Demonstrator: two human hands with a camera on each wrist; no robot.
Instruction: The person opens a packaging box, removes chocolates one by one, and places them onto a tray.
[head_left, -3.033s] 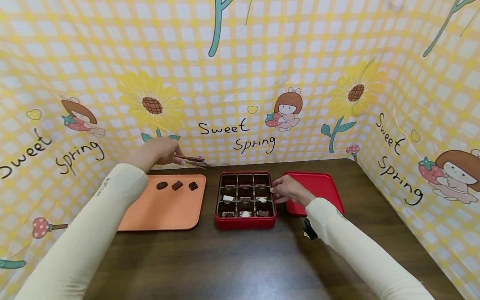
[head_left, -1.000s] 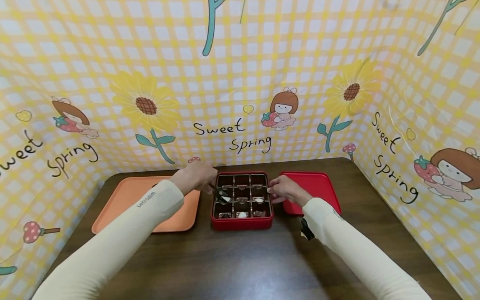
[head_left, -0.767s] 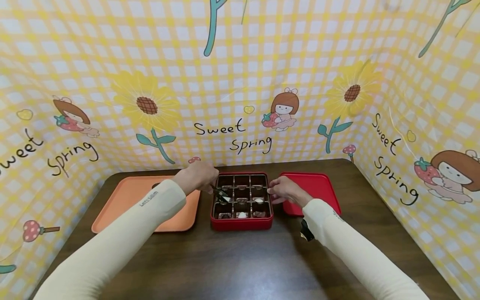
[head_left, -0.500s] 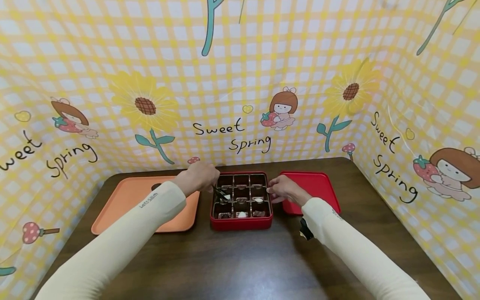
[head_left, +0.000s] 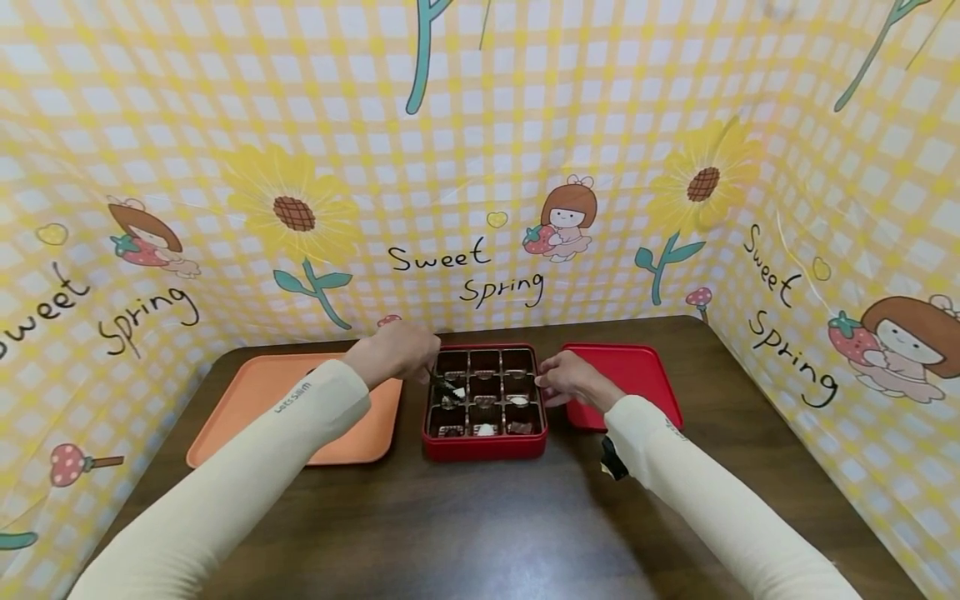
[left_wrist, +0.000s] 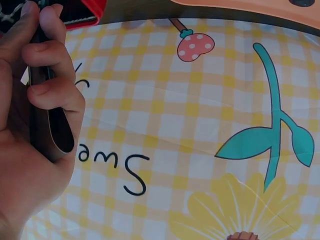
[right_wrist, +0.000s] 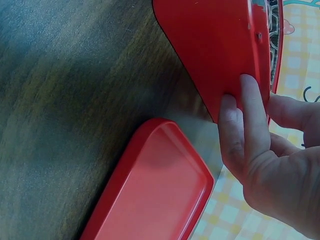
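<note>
My left hand (head_left: 393,352) grips dark tongs (head_left: 448,386), their handle lying along the palm under curled fingers in the left wrist view. The tong tips reach down into the left middle compartment of a red box (head_left: 483,450), at a small white chocolate (head_left: 460,393); whether they pinch it I cannot tell. At the box's right side my right hand (head_left: 572,379) holds the wall, fingers (right_wrist: 255,117) against the outside and thumb at the rim. White and brown chocolates sit in several other compartments; the back row looks bare.
An orange tray (head_left: 247,404) lies left of the box, partly under my left sleeve; a dark chocolate (left_wrist: 302,2) shows on it in the left wrist view. A red lid (head_left: 630,379) lies right of the box. Patterned cloth (head_left: 480,167) rises behind the table.
Over three seconds my left hand has carried the tongs rightward from the tray's back edge into the box. Lately the tong tips and white chocolate shifted slightly. My right hand stayed put.
</note>
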